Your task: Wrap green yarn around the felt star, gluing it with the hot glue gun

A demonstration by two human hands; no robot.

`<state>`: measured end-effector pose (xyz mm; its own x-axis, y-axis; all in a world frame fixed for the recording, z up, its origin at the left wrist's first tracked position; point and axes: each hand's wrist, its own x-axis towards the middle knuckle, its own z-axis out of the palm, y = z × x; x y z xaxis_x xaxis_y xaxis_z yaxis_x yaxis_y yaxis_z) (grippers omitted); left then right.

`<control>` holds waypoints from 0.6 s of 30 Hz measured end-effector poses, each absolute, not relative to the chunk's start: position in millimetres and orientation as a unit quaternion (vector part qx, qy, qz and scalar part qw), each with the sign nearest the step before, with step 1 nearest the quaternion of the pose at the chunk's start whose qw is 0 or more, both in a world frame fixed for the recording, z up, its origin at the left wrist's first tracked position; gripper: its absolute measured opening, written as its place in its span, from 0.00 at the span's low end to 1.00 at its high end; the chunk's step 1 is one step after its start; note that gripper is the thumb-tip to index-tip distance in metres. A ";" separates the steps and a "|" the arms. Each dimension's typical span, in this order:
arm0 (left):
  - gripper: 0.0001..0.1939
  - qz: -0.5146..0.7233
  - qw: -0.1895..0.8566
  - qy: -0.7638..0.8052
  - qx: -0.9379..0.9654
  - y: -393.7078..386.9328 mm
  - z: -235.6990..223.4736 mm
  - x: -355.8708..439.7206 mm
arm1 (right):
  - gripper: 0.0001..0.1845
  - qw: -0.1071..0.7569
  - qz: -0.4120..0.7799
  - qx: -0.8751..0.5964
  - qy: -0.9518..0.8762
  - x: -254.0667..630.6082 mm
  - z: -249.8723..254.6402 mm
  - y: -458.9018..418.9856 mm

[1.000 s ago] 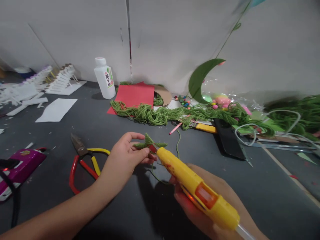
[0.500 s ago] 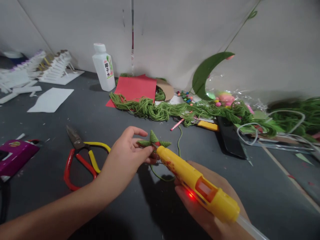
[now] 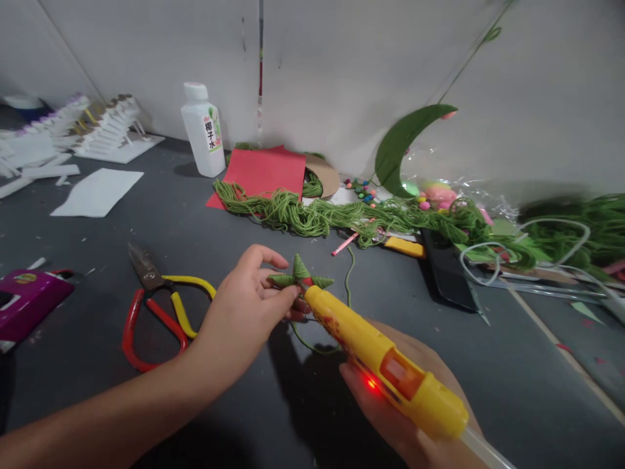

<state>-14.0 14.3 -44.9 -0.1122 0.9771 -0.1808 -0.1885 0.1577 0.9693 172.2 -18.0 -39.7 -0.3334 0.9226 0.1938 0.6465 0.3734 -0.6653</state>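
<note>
Between the thumb and fingers of my left hand (image 3: 258, 293) is a small star wrapped in green yarn (image 3: 301, 268), with a bit of red showing near its middle. My right hand (image 3: 410, 378) is wrapped round a yellow hot glue gun (image 3: 385, 358), its red light lit and a clear glue stick (image 3: 483, 448) coming out of the back. The gun's nozzle end is right at the star; whether the tip touches it I cannot tell. A loose green yarn tail (image 3: 348, 280) curls on the table beside the star. Scissors (image 3: 151, 280) with red and yellow handles lie left of my left hand.
Green yarn skeins (image 3: 303, 215) and red paper (image 3: 266, 172) lie along the wall. A white bottle (image 3: 202, 133) stands behind. A black phone (image 3: 449, 273) and yellow cutter (image 3: 405, 246) lie right; a purple device (image 3: 34, 303) sits left. A green crescent (image 3: 390, 150) leans at the wall.
Almost nothing differs. The view has shifted slightly; both hands keep the star and the glue gun in nearly the same pose.
</note>
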 end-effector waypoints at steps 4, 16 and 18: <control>0.14 0.521 0.555 0.528 0.377 14.3 -43.5 -14.3 | 0.07 0.276 0.148 -0.493 -0.812 171.5 -39.8 -18.4; 0.12 0.514 0.540 0.536 0.396 12.9 -42.8 -13.2 | 0.08 0.289 0.127 -0.455 -0.833 169.5 -37.7 -15.7; 0.13 0.514 0.541 0.536 0.395 13.5 -43.0 -12.8 | 0.07 0.288 0.126 -0.453 -0.834 167.9 -35.7 -15.0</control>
